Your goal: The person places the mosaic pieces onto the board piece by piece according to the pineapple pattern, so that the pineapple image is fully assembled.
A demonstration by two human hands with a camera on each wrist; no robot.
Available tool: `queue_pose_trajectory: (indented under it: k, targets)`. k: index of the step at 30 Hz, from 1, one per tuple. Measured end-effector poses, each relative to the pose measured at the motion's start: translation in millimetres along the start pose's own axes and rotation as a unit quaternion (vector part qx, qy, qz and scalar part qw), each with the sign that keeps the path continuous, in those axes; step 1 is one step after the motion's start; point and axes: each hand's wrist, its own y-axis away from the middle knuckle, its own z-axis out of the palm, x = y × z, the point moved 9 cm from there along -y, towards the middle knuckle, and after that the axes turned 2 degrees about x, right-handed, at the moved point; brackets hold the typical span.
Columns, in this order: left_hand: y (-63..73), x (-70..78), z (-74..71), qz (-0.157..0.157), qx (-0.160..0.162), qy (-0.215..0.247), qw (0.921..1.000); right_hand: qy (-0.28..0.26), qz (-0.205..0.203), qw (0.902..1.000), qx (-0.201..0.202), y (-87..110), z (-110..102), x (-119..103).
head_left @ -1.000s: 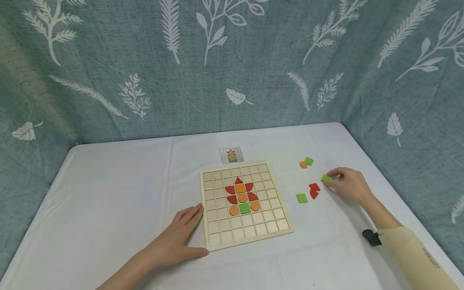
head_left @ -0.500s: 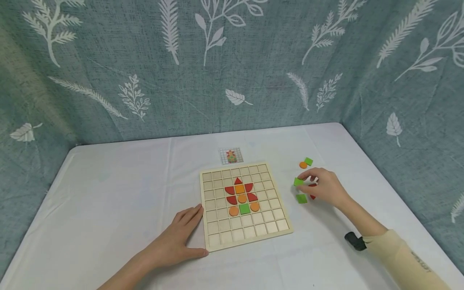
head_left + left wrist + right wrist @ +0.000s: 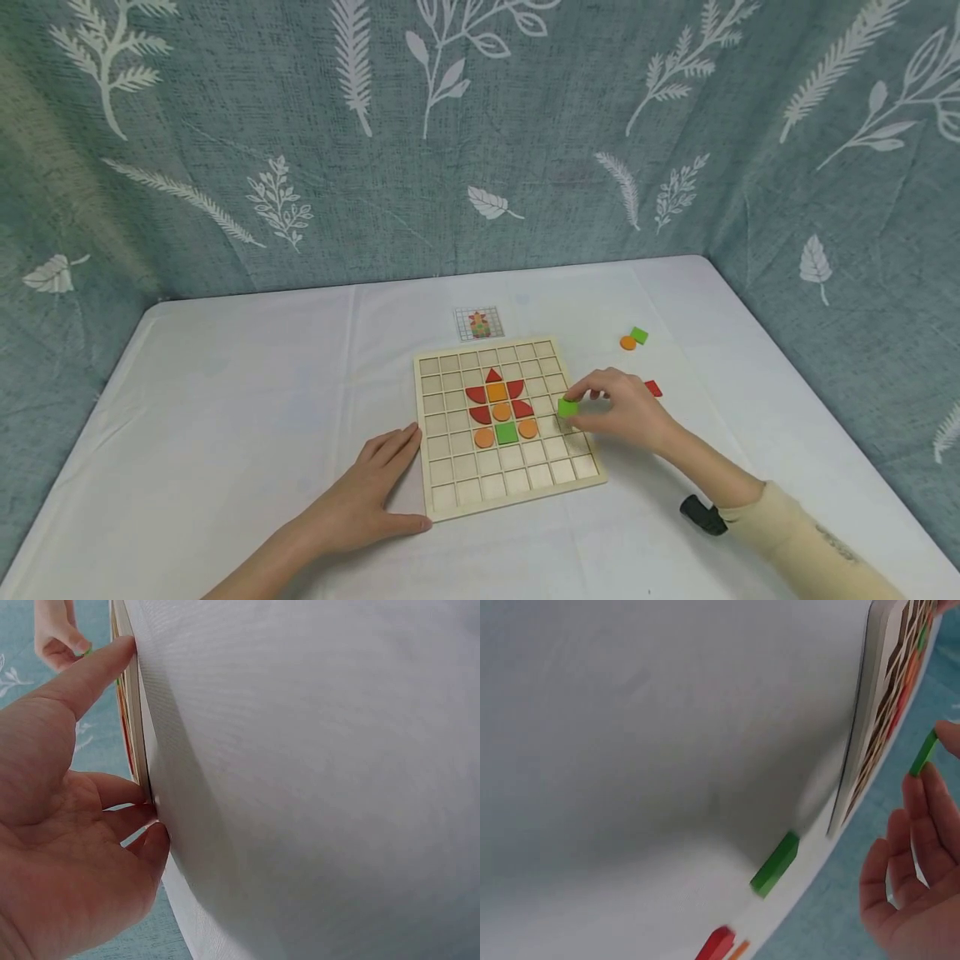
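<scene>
My right hand (image 3: pixel 626 408) pinches a green square tile (image 3: pixel 567 407) between thumb and fingertips, above the right side of the wooden grid board (image 3: pixel 459 493). In the right wrist view the green square tile (image 3: pixel 924 754) is seen edge-on, apart from the board. My left hand (image 3: pixel 367 492) rests along the board's left edge, fingers spread, thumb at the near left corner; the left wrist view shows its fingertips (image 3: pixel 154 836) touching that edge. On the board lie red pieces (image 3: pixel 492 376), an orange square (image 3: pixel 497 391), orange discs (image 3: pixel 484 437) and a green square (image 3: pixel 507 432).
Behind the board lies a small pattern card (image 3: pixel 479 323). Loose pieces are at the right: an orange disc (image 3: pixel 628 342), a green square (image 3: pixel 639 335) and a red piece (image 3: pixel 654 388). Another loose green tile (image 3: pixel 775 864) shows in the right wrist view. A leaf-patterned curtain (image 3: pixel 420 225) surrounds the table.
My right hand has carried the green square tile leftward from the loose pieces to over the board's right side. The left hand has stayed at the board's edge.
</scene>
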Motion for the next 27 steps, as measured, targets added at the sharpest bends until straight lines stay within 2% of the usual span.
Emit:
queue_pose_trajectory:
  k: [8, 15, 20, 27]
  targets:
    - [0.4, 0.8, -0.9, 0.003, 0.000, 0.001, 1.0000, -0.018, -0.026, 0.9985, -0.044, -1.6, 23.1, -22.9]
    - [-0.8, 1.2, -1.0, 0.006, -0.002, 0.002, 1.0000, 0.005, -0.052, 0.9946, -0.090, 0.3, 42.4, -39.1]
    - [-1.2, 1.4, -1.0, 0.009, 0.000, -0.002, 1.0000, 0.028, -0.064, 0.9925, -0.100, 1.9, 46.9, -43.8]
    - [-1.0, 1.1, -2.7, 0.010, 0.003, -0.004, 0.9999, 0.042, -0.086, 0.9910, -0.093, 3.3, 47.6, -45.1]
